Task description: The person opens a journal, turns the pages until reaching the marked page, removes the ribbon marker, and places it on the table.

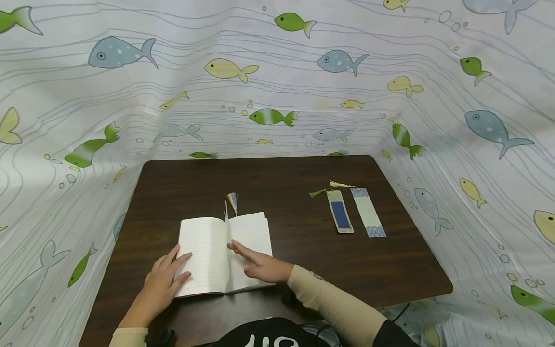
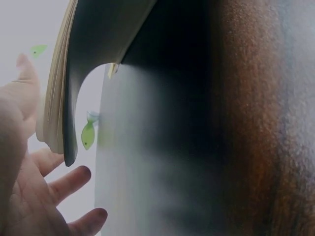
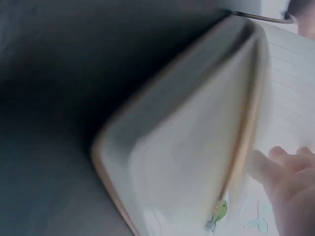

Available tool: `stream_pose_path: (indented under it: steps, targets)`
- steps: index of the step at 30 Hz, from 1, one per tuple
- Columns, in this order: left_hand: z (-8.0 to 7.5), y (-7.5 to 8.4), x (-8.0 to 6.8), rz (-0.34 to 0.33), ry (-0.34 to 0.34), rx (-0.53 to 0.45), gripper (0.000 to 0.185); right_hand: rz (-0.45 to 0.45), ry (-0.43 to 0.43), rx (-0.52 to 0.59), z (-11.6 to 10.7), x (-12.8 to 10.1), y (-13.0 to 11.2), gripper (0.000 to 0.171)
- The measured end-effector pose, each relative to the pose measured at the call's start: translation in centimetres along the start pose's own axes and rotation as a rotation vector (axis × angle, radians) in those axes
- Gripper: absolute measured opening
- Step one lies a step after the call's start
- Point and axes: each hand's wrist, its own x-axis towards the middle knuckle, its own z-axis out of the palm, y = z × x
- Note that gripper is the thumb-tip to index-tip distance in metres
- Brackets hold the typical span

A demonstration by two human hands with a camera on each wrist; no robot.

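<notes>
A notebook [image 1: 204,250] lies open on the dark table, lined on its left page. My left hand [image 1: 160,279] rests at the notebook's left edge, thumb and index finger over the page; in the left wrist view its fingers [image 2: 71,184] are spread beside the cover [image 2: 101,37]. Over the right page, near the gutter, is my right hand [image 1: 266,267] with its fingers extended. In the right wrist view, that hand [image 3: 295,189] is beside blurred, partly raised pages [image 3: 182,147]; contact is unclear. A bookmark's purple-and-yellow tassel [image 1: 232,200] sticks out above the gutter.
Two bookmarks lie on the table's right: one blue-centred with a green tassel [image 1: 340,214], one pale with patterned ends and a cream tassel [image 1: 367,209]. A fish-print curtain [image 1: 277,91] surrounds the brown table [image 1: 295,185].
</notes>
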Motion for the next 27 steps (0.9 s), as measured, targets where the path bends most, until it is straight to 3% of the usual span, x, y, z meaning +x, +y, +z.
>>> stream_pose_path:
  steps: [4,10,14,17,22,27]
  targets:
    - [-0.1,0.2,-0.1,0.01,0.026,-0.073,0.044,0.036,-0.097,-0.16,0.8,0.6,0.2,0.096]
    - [-0.1,0.1,-0.2,0.067,0.096,-0.333,0.068,0.066,-0.193,-0.355,2.1,1.5,0.1,0.071]
    - [-0.4,0.1,-0.1,0.078,0.085,-0.441,0.064,0.093,-0.23,-0.487,2.6,1.6,-0.1,0.066]
    - [-0.3,0.0,0.1,0.058,0.07,-0.346,0.062,0.097,-0.225,-0.531,2.6,1.5,-0.4,0.065]
    - [0.1,-0.3,0.1,0.021,0.012,-0.101,0.061,0.097,-0.18,-0.618,2.5,1.1,0.1,0.065]
    - [0.2,-0.4,-0.1,-0.008,-0.043,-0.061,0.05,0.181,-0.108,-0.762,1.7,0.3,1.1,0.07]
